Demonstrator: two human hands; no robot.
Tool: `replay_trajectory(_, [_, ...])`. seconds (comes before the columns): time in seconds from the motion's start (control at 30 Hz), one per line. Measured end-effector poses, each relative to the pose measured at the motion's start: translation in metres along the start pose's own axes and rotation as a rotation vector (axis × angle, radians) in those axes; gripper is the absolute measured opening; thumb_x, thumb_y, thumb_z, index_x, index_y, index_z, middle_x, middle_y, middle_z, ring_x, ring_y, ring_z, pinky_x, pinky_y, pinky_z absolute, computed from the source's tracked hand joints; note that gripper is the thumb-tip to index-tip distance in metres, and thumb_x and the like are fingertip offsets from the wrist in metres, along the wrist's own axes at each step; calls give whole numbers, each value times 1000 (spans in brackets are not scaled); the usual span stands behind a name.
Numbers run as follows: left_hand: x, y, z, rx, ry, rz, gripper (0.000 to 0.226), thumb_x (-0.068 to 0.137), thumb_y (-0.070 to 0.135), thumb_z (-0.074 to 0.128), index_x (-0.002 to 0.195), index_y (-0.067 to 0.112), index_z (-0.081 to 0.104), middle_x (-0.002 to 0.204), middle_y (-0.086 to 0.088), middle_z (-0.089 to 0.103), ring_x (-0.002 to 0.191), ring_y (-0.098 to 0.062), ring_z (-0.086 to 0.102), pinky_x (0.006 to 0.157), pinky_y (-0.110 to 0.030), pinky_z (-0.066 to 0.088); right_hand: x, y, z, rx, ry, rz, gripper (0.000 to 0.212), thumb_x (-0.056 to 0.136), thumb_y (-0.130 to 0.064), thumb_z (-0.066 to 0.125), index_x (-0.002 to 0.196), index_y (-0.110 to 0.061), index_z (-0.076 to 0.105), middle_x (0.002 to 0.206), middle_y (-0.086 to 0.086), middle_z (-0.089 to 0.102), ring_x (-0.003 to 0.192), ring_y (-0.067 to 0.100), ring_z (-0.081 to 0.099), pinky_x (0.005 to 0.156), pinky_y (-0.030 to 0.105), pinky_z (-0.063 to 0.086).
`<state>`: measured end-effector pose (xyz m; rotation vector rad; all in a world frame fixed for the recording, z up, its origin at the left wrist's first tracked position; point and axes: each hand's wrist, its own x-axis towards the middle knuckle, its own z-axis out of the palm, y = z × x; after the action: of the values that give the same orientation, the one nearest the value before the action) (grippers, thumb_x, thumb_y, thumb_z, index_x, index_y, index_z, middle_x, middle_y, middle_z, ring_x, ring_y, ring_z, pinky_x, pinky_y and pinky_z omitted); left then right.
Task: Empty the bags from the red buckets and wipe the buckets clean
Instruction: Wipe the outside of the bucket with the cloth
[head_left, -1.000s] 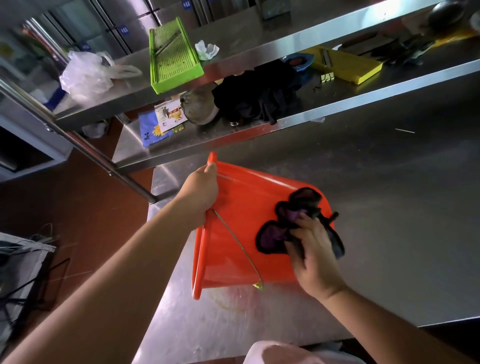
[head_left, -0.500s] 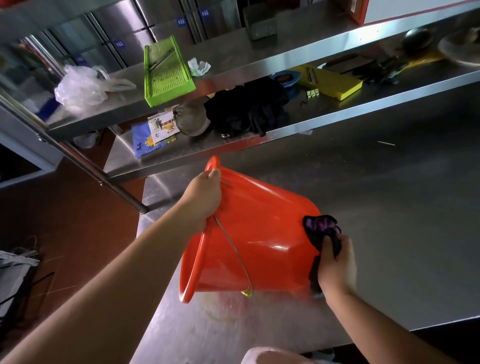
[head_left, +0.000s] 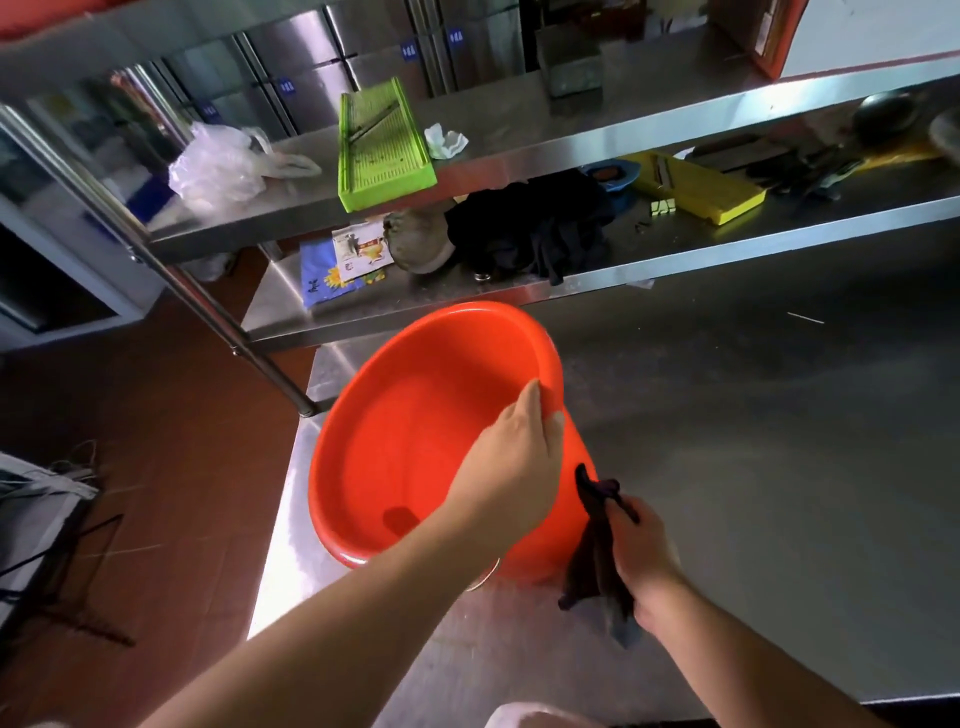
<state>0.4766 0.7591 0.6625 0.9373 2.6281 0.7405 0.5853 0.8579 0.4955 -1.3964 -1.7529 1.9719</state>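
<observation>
The red bucket (head_left: 415, 447) stands near the steel bench's (head_left: 779, 467) left edge, mouth tipped toward the camera. The left hand (head_left: 511, 467) grips its right rim, fingers curled over it. The right hand (head_left: 641, 551) clutches a dark cloth (head_left: 592, 561) against the bucket's outer wall.

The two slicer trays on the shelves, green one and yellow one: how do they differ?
The green slicer tray sits on the upper shelf, left of centre; the yellow slicer tray lies on the lower shelf, further right. The green one shows a ridged, grid-like face with a raised rim; the yellow one looks flatter and smoother. Both are long rectangular plastic pieces with a blade slot across them, and neither hand touches them.
</observation>
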Motion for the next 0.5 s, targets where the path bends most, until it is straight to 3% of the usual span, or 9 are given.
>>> replay_trajectory(0.13, [-20,13,29,1,-20,5,55,108,44,36,157,19,31,145,-15,56,128,-41,55,107,-47,44,5,-30,-13,48,27,-40,23,90,-41,55,89,-23,70,85,12,73,85,36,71,84,60,56])
replay_trajectory(0.27, [-31,26,50,18,-63,-19,54,108,48,34,156,25,28,134,-13,57,119,-43,55,98,-49,44,10,-41,-28,-4,45,-58,25,96,-36,55,94,-17,69,91,15,73,89,37,70,86,60,54])
replay_trajectory(0.5, [-37,41,75,23,-155,-26,37,108,48,35,137,25,36,123,-9,53,116,-42,53,87,-55,48,9,-25,-49,14,36,13,23,92,-36,56,98,-20,72,91,14,75,89,37,72,87,62,55])
